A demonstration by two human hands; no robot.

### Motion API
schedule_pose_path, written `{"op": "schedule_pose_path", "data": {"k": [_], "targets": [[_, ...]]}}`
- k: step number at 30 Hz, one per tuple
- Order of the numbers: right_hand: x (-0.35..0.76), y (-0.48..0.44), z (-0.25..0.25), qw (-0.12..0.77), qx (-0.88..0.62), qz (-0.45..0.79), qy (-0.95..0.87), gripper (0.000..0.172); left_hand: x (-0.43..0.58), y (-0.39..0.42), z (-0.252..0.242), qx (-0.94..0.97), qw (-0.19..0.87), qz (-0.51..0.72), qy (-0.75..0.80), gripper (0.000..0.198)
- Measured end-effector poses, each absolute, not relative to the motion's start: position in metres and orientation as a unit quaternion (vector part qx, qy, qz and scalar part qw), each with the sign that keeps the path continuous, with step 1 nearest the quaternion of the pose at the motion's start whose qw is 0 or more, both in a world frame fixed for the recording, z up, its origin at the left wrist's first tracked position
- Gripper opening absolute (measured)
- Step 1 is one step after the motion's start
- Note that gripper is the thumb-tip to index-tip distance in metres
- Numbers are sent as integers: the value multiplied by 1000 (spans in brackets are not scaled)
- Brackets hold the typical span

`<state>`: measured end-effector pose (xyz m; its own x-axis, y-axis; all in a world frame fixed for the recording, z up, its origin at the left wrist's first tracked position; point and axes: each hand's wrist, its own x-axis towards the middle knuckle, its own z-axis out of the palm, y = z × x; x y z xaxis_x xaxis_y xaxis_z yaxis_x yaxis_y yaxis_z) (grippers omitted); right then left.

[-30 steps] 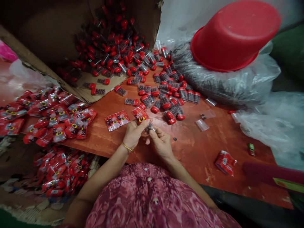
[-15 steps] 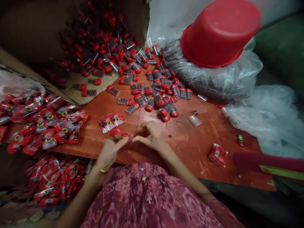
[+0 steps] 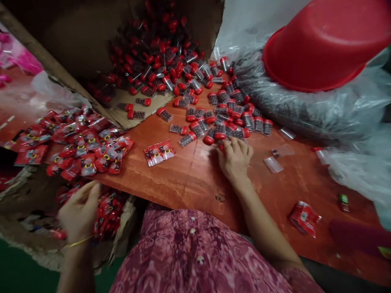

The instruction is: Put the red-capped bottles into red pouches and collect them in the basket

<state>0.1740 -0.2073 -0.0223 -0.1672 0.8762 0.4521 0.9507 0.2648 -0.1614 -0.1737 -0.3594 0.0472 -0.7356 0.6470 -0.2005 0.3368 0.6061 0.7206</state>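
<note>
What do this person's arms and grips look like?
The left grip and right grip are bare, with no gloves. A thin gold bangle circles the left wrist. The right forearm is bare up to a pink patterned sleeve.

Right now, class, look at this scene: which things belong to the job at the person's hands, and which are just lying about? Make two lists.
Part of the job:
right hand, red-capped tubes
left hand, red packets

Lying about:
red basin
clear plastic bag
crumpled red packet
</note>
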Motion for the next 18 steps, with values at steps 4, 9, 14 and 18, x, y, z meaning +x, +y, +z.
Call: {"op": "schedule_pose_path", "data": {"k": [4, 9, 14, 18], "targets": [[144, -232, -21, 221, -520, -45, -824, 29, -111, -289, 20, 600, 109, 318, 726, 32], [138, -244, -27, 177, -484, 23, -857, 57, -83, -224, -3, 709, 110, 149, 681, 33], [141, -244, -33, 188, -496, 11, -847, 51, -85, -219, -8, 698, 90, 129, 699, 28], [136, -245, -24, 244, -512, 17, -824, 36, -84, -221, -9, 685, 86, 162, 705, 27]]}}
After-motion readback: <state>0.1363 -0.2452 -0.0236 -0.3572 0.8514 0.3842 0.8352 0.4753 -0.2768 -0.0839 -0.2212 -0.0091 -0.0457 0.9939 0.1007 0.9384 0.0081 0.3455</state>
